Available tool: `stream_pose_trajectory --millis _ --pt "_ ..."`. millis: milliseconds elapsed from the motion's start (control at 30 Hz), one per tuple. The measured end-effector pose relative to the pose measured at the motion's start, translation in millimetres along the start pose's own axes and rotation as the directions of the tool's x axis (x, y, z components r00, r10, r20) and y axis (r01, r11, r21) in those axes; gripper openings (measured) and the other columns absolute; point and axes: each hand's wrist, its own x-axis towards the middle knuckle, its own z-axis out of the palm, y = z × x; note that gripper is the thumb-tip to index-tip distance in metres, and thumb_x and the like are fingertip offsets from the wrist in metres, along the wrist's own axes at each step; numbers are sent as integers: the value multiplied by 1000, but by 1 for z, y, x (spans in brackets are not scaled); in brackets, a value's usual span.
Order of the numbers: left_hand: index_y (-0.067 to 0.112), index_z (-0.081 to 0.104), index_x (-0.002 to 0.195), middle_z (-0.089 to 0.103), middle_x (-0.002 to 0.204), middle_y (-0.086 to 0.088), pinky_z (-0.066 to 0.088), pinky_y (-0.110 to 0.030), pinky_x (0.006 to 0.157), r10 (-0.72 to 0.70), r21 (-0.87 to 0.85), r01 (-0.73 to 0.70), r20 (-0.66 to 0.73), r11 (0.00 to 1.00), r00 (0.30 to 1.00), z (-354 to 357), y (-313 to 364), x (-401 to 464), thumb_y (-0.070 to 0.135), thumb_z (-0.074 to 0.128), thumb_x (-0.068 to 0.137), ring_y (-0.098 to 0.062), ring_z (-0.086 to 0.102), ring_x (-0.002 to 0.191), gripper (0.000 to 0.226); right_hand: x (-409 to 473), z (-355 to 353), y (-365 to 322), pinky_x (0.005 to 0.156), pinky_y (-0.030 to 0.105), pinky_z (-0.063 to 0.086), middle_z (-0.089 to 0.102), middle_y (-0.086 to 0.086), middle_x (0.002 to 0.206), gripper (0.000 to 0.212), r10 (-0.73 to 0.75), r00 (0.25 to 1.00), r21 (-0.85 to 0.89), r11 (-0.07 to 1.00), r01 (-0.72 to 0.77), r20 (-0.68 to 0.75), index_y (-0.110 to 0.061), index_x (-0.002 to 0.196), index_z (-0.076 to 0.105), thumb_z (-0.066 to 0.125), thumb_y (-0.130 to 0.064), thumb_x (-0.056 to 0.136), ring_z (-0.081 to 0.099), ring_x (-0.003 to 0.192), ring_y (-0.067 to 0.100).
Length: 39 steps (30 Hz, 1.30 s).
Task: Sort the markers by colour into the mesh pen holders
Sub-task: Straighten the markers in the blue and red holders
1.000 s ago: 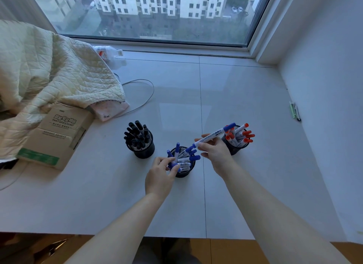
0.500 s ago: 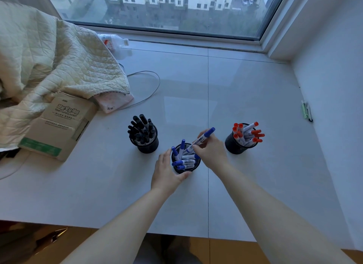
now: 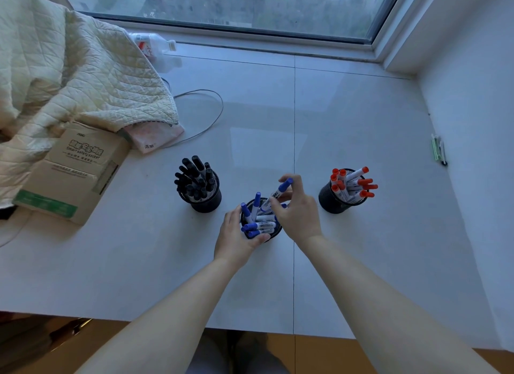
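The right hand (image 3: 299, 212) pinches a white marker with a blue cap (image 3: 278, 191), tilted over the middle black mesh cup (image 3: 274, 233). The left hand (image 3: 236, 236) curls round that cup's side. The marker looks light, stiff and smooth, so holding its middle works best.

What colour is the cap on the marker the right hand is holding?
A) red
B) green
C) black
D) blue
D: the right hand pinches a white-barrelled marker with a blue cap, its lower end in the middle black mesh pen holder among the other blue-capped markers.
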Motion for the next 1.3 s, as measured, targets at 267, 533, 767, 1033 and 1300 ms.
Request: stream_pose_trajectory --millis 267,533,767,1033,1300 --pt "25 37 134 45 125 11 34 -22 84 -33 -66 34 19 997 999 0 5 1 33 80 68 -4 41 105 80 10 -2 1 66 35 49 61 -2 76 10 20 997 67 997 -26 80 -12 94 52 53 -21 91 64 70 24" --pt "28 34 137 46 134 9 34 -23 84 -55 -57 56 34 997 998 0 6 2 37 79 68 -5 43 108 83 9 -4 10 68 34 48 64 3 84 24 -84 996 -70 994 83 -12 -6 107 54 61 -13 86 60 74 22" --pt "28 36 135 48 128 9 35 -22 83 -41 -59 43 43 997 998 0 7 3 34 79 68 -5 44 104 80 2 11 17 72 33 45 65 9 103 27 -85 987 -261 958 118 136 -15 117 59 51 -21 92 59 95 26" --pt "29 34 137 46 123 13 37 -21 84 -38 -51 39 11 998 999 3 8 0 36 82 64 -5 50 105 88 6 18 30 90 36 45 32 -5 148 43 25 914 -388 910 147 405 -22 140 36 36 -19 97 40 127 20" --pt "38 29 137 43 134 13 44 -29 91 -31 27 32 -41 999 999 13 14 3 42 77 59 -11 45 121 92 7 -13 35 95 31 36 53 5 129 43 16 991 -155 988 5 135 -14 133 45 50 -25 92 46 118 23"
